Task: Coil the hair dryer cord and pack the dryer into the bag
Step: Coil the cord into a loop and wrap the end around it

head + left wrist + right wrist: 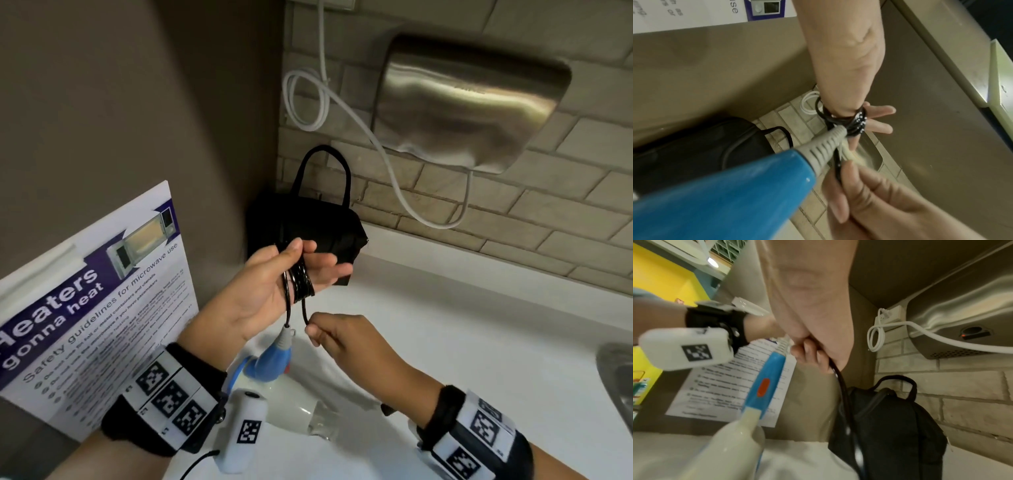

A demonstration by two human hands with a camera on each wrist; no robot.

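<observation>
The black cord (301, 279) is wound in several loops round the straight fingers of my left hand (308, 260), and the thumb presses on the coil. The blue-and-white hair dryer (272, 361) hangs from the cord just under that hand, handle up, with its white barrel down by the counter. Just below the coil, my right hand (313, 330) pinches the free length of cord between thumb and fingers. The black bag (308, 222) stands behind both hands in the wall corner. The left wrist view shows the coil (856, 123) and the dryer handle (725, 194). In the right wrist view the cord (842, 386) runs down in front of the bag (890, 426).
A steel hand dryer (472, 99) is fixed to the brick wall above, and its white cable (308, 99) loops down beside the bag. A microwave safety poster (102, 308) leans at the left. The white counter (445, 325) runs right to a metal sink (616, 377).
</observation>
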